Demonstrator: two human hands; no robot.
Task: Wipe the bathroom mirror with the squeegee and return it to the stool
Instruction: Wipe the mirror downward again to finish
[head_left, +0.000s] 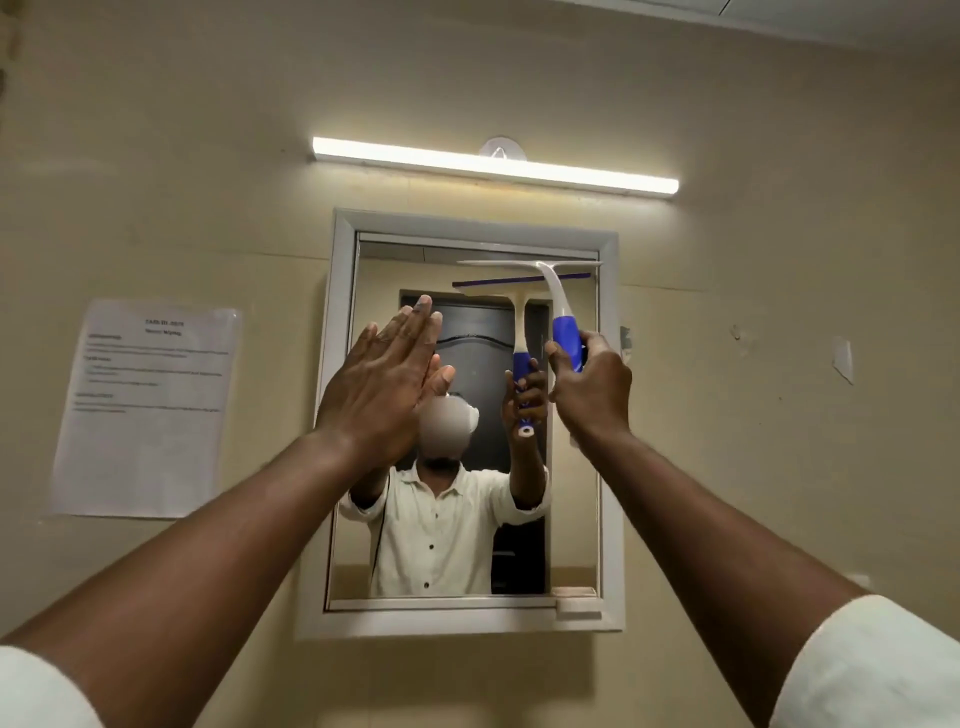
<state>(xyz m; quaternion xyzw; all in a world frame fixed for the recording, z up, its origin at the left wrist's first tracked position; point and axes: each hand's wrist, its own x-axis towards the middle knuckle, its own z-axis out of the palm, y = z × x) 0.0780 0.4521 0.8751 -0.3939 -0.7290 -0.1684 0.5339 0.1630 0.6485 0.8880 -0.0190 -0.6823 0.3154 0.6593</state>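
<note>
The white-framed bathroom mirror (608, 467) hangs on the beige wall in front of me. My right hand (589, 389) grips the blue handle of the squeegee (563, 322). Its white blade lies flat against the glass near the mirror's top edge, on the right half. My left hand (379, 384) is pressed flat on the glass at the upper left, fingers together and pointing up, holding nothing. The glass reflects both hands, the squeegee and a person in a white shirt. The stool is out of view.
A lit tube light (493, 165) runs along the wall above the mirror. A printed paper sheet (145, 410) is stuck to the wall left of the mirror. A small torn paper scrap (842, 358) hangs on the wall to the right.
</note>
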